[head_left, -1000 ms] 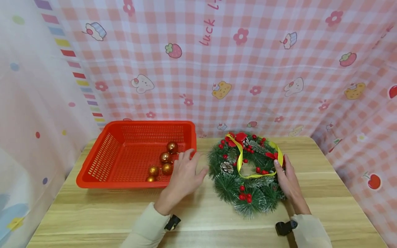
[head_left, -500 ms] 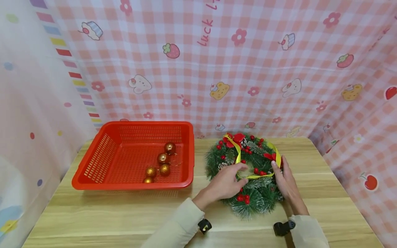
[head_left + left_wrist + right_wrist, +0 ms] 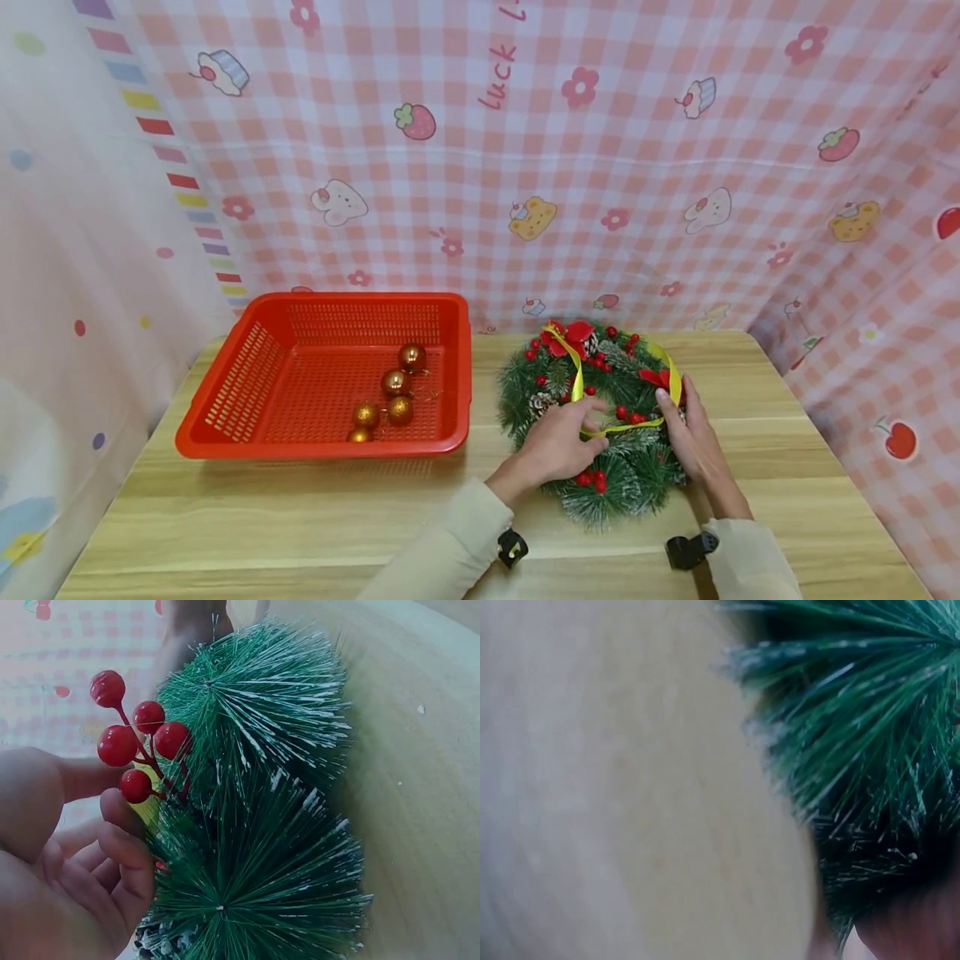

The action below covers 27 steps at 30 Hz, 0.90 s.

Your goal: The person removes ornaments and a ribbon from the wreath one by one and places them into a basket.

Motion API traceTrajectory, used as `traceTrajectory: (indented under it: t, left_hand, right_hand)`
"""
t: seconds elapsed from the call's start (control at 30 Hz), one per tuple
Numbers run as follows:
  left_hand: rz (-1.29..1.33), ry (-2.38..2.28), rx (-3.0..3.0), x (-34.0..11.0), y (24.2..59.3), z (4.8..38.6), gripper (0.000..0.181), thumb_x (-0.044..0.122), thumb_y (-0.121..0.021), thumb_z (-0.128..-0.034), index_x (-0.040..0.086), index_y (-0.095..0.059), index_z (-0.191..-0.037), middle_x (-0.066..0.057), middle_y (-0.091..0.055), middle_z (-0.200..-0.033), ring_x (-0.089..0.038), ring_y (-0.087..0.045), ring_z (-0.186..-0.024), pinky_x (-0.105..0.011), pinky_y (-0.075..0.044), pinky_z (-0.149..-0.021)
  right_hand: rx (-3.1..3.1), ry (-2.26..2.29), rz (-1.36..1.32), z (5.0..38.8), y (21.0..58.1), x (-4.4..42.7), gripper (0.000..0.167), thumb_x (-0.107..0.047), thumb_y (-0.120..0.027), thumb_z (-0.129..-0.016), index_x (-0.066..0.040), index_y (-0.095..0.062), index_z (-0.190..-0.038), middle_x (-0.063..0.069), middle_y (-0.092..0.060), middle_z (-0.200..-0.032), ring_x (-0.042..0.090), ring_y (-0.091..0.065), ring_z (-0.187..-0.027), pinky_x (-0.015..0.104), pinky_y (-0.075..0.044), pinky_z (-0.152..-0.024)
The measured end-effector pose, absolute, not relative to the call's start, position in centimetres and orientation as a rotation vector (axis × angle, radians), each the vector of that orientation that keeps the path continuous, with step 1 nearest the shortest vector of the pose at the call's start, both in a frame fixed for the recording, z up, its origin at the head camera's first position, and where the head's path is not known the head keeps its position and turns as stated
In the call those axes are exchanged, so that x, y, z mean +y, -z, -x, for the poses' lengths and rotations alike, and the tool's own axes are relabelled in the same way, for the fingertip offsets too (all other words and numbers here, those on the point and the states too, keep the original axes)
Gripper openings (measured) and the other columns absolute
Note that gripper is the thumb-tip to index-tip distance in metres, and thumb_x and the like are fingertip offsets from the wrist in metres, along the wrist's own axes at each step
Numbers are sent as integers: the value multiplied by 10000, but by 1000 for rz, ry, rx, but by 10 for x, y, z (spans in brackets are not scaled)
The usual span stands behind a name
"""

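A green wreath [image 3: 603, 496] with red berries, pine cones and red flowers lies on the table. Across it loops a yellow ribbon [image 3: 634, 427]. My left hand [image 3: 558, 442] reaches over the wreath's left side, its thumb and curled fingers at the ribbon; berries partly cover the thumb tip in the left wrist view. There the berries [image 3: 116, 745] stand close beside the fingers [image 3: 127, 855]. My right hand [image 3: 697, 437] grips the wreath's right edge, thumb on top near the ribbon and fingers along the outside. The right wrist view shows mostly blurred table and pine needles [image 3: 855, 712].
Left of the wreath stands a red plastic basket [image 3: 315, 448] with several gold balls [image 3: 396, 382] in its right part. Behind the wooden table [image 3: 300, 525] hangs a pink checked curtain [image 3: 465, 183]. Each wrist carries a small black camera [image 3: 512, 547].
My left hand has moved right from the basket's right edge onto the wreath and its ribbon. My right hand stays at the wreath's right edge.
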<state>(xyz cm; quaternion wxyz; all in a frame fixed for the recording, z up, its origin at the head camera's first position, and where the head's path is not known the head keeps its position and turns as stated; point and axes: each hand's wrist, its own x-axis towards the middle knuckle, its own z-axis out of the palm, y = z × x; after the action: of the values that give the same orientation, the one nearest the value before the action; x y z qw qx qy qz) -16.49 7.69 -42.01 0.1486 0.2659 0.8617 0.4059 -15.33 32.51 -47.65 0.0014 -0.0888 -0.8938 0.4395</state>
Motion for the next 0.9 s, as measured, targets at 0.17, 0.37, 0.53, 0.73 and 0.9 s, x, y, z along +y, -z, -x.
traceTrajectory:
  t: [0.17,0.37,0.53,0.73,0.9]
  left_hand:
    - [-731,-1272,2475,73,419,165,320,139,-682,-938,206,-627,-1246,78,-717,-933,-56,-540,-565,-217,-403,-554]
    - [-696,-1422,2374,67,417,161,272,98,-648,-945,189,-622,-1200,108,-649,-854,-51,-548,-586,-212,-439,-582]
    - [-703,-1526,2321,62,412,159,232,90,-609,-949,182,-607,-1161,91,-614,-857,-35,-577,-644,-211,-467,-634]
    - [-701,-1569,2322,59,404,153,208,109,-639,-937,198,-594,-1120,85,-593,-901,-21,-571,-683,-205,-467,-658]
    - [-728,-1591,2335,58,397,146,220,129,-693,-924,197,-591,-1107,87,-589,-896,-29,-544,-650,-193,-467,-626]
  right_hand:
    - [-2813,-1376,249,156,475,324,824,-589,-261,-1029,-104,116,-1578,240,67,-1632,488,-4,-1478,672,-76,-1137]
    - [-2814,-1384,239,155,475,324,810,-574,-239,-1036,-85,117,-1575,259,68,-1625,501,1,-1472,672,-74,-1137]
    - [-2802,-1397,223,155,476,326,787,-557,-212,-1044,-75,113,-1575,272,67,-1621,513,5,-1467,686,-75,-1127]
    - [-2801,-1421,217,155,475,324,755,-522,-177,-1053,-52,110,-1569,290,75,-1611,528,21,-1458,691,-61,-1125]
    - [-2826,-1405,236,154,472,326,757,-534,-161,-1049,-59,120,-1567,294,78,-1607,544,15,-1449,700,-66,-1117]
